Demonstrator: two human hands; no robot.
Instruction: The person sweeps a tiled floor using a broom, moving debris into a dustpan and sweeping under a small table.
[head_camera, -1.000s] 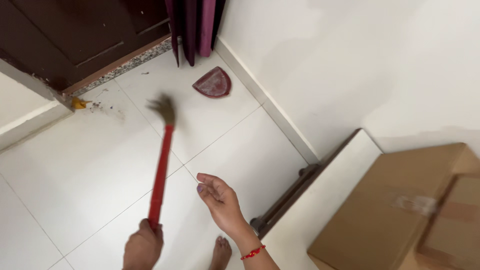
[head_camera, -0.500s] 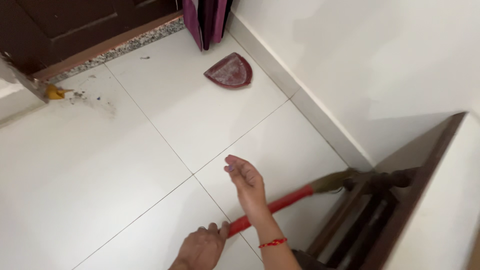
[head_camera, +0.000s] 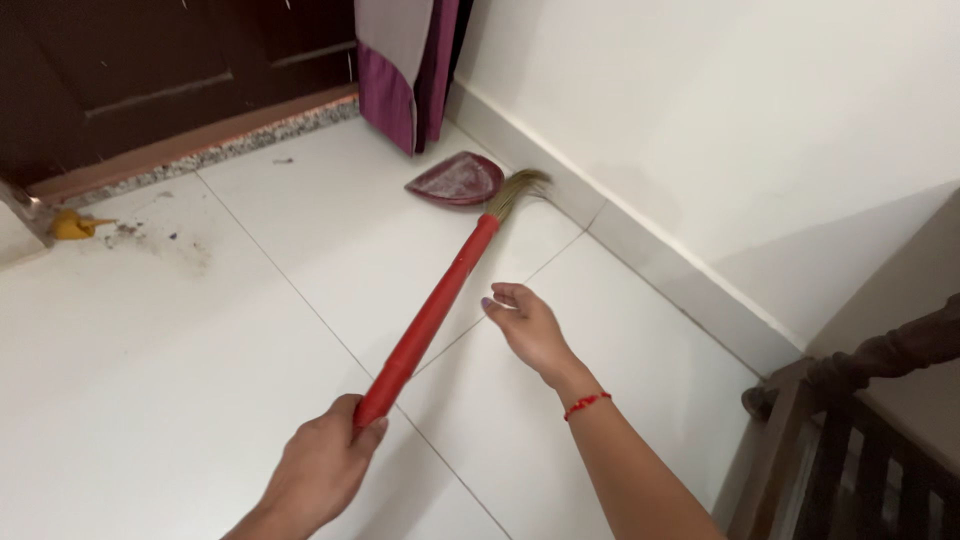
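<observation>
From the head view, the left hand (head_camera: 320, 470) is closed around the end of the broom (head_camera: 435, 305), whose red handle slants up across the white tiled floor (head_camera: 200, 330). Its bristles now lie by the dustpan (head_camera: 455, 180) near the wall; half a second ago they pointed right, toward the dark wooden railing (head_camera: 850, 440). The right hand (head_camera: 525, 325), with a red thread at the wrist, is loosely open, holds nothing, and hovers just beside the handle.
</observation>
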